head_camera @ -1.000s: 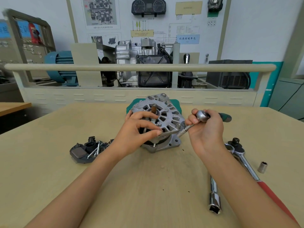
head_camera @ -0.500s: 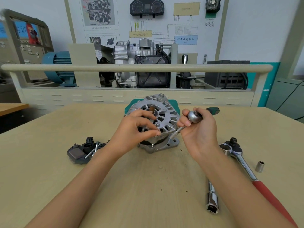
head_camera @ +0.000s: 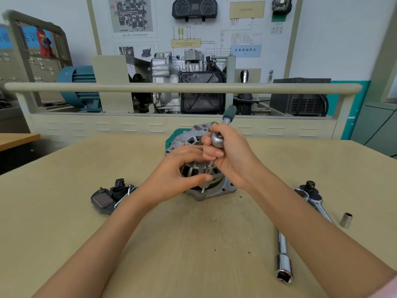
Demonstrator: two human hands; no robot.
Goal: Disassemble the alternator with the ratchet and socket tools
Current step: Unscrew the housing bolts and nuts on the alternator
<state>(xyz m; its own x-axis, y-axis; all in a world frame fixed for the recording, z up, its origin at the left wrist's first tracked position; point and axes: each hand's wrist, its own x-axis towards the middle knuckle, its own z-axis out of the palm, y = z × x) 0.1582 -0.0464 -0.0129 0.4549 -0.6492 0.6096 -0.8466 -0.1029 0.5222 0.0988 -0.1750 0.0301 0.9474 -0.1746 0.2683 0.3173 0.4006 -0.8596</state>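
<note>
The silver alternator (head_camera: 223,189) stands on the wooden table (head_camera: 64,233), mostly hidden behind both hands. My left hand (head_camera: 180,177) grips its front housing, fingers curled over the vented face. My right hand (head_camera: 231,155) holds a small ratchet (head_camera: 217,140) by its round head; the green handle (head_camera: 229,112) points up and away. A thin extension with its socket runs down from the ratchet head onto a bolt on the alternator's rim.
A removed black regulator part (head_camera: 107,197) with a loose bolt lies to the left. On the right lie a large red-handled ratchet (head_camera: 311,195), a small loose socket (head_camera: 345,220) and a long deep socket (head_camera: 283,261). A railed training bench with an engine stands behind the table.
My right hand has swung the ratchet handle from pointing right to pointing up and away, and has moved left over the alternator. My left hand stays on the housing.
</note>
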